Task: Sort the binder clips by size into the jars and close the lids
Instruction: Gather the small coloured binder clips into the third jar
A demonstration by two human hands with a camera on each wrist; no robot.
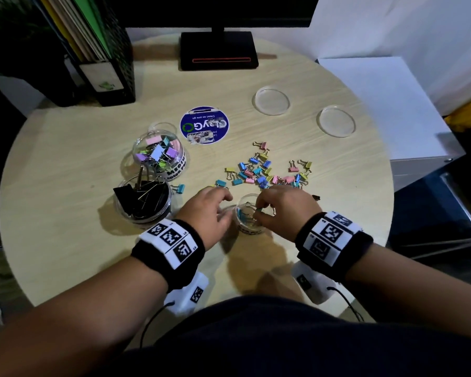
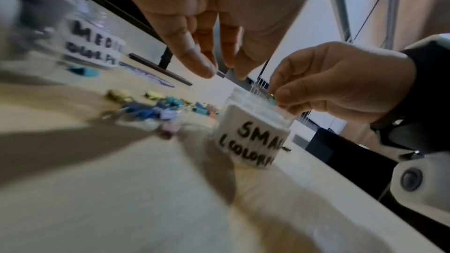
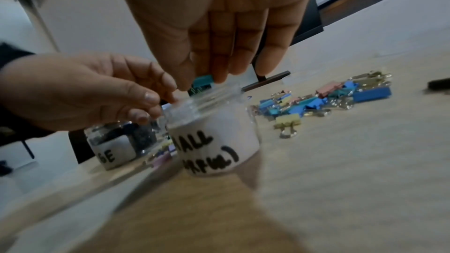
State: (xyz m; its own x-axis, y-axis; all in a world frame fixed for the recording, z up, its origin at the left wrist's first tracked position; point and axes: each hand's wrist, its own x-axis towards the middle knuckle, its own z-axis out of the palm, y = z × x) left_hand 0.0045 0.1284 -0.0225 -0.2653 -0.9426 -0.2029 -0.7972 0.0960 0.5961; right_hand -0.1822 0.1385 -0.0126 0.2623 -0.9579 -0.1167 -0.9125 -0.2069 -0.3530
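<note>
The small jar (image 1: 249,214), labelled "SMALL (COLORFUL)" (image 2: 253,141), stands open near the table's front edge with a few clips inside. My right hand (image 1: 263,210) pinches a teal small binder clip (image 3: 202,82) between thumb and fingertips just above the jar's mouth. My left hand (image 1: 223,210) hovers at the jar's left side, fingers loosely curled with their tips at the rim (image 3: 158,108), holding nothing. A pile of small coloured clips (image 1: 267,170) lies behind the jar. The medium jar (image 1: 158,156) holds pastel clips and the large jar (image 1: 143,200) holds black clips.
Two clear lids (image 1: 271,100) (image 1: 337,121) lie at the back right of the round wooden table (image 1: 65,164). A blue round printed lid (image 1: 204,126) lies behind the medium jar. A monitor base (image 1: 218,50) and a black file holder (image 1: 101,50) stand at the back.
</note>
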